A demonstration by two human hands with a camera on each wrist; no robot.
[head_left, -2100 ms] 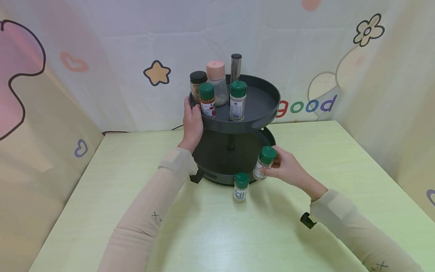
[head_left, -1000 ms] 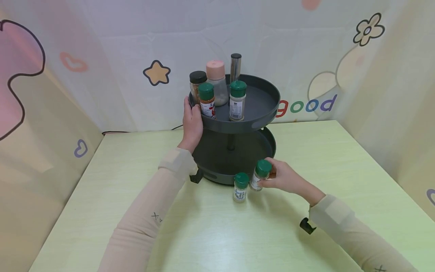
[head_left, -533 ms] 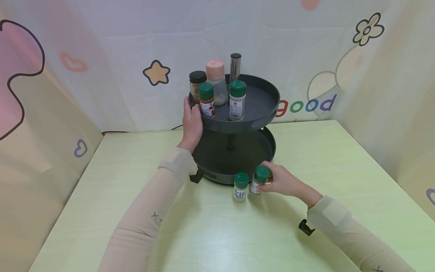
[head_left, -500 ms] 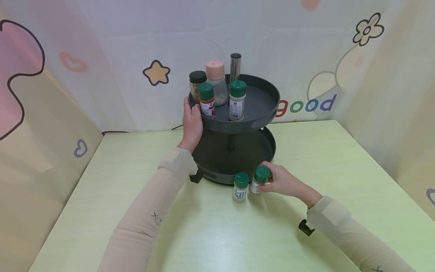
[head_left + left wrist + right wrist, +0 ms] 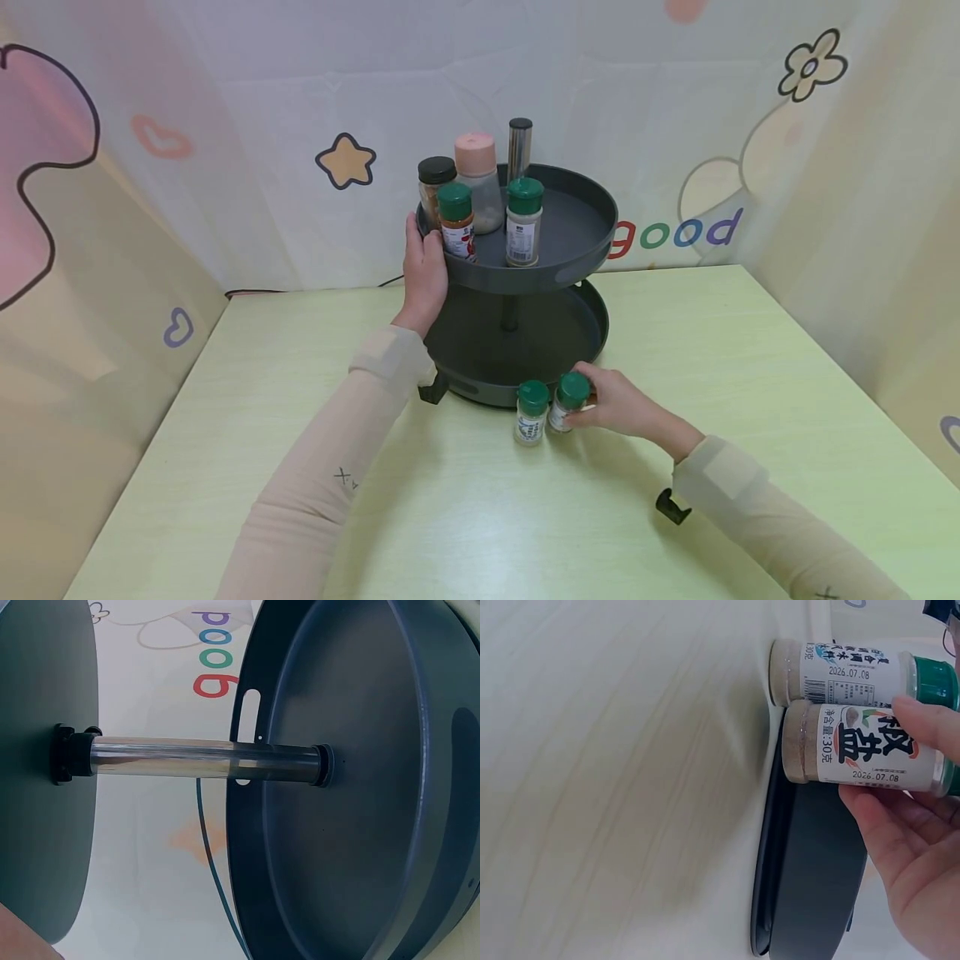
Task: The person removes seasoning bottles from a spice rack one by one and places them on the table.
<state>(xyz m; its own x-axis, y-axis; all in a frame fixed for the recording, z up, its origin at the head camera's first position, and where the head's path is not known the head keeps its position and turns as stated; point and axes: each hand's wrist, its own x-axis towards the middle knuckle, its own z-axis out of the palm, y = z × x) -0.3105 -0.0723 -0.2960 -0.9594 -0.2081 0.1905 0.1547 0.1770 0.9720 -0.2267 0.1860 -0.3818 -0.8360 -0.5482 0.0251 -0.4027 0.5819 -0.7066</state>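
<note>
In the head view, my right hand [image 5: 618, 402] pinches a green-capped seasoning jar [image 5: 558, 417] between thumb and fingers. This jar [image 5: 840, 746] is upright, close beside a second green-capped jar [image 5: 530, 427] standing on the table. Whether its base touches the table I cannot tell. Both sit just in front of the lower tray [image 5: 480, 392] of a dark two-tier rack. My left hand [image 5: 425, 275] rests against the left rim of the upper tray [image 5: 570, 225], its visible fingers straight. In the left wrist view only a bit of that hand [image 5: 22, 937] shows.
The upper tray carries a chili-coloured jar [image 5: 458, 237], a pale green-capped jar [image 5: 523, 237], a black-lidded jar [image 5: 437, 172] and a pink-capped bottle [image 5: 477, 156]. A metal post [image 5: 519, 150] rises behind them. The table [image 5: 480, 517] extends around the rack.
My right hand has brought its jar from the lower tray's right front edge down and to the left, beside the standing jar. The left hand has stayed on the upper tray.
</note>
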